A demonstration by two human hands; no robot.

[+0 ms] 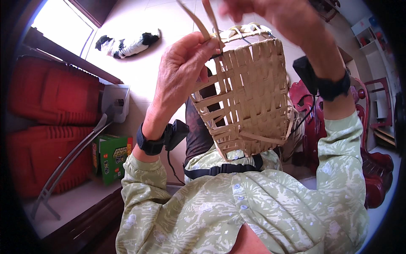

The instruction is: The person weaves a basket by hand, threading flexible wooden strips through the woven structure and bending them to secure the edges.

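Note:
A tan basket of woven flat strips (253, 97) rests upright against my lap, its weave looser with open gaps along the left side. My left hand (184, 63) pinches narrow loose strips (194, 21) at the basket's upper left rim; they rise out of view at the top. Above the basket's upper right, my right hand (262, 12) is raised and smeared by motion, its fingertips near the strips, so I cannot tell what, if anything, it holds. A pale braided edge shows along the basket's top.
A black-and-white dog (127, 45) lies on the tiled floor. At left stand stacked red plastic items (50, 156), a green box (111, 156), a grey bin and metal tubes. Dark red carved wooden furniture (372, 178) and a white shelf (368, 38) are at right.

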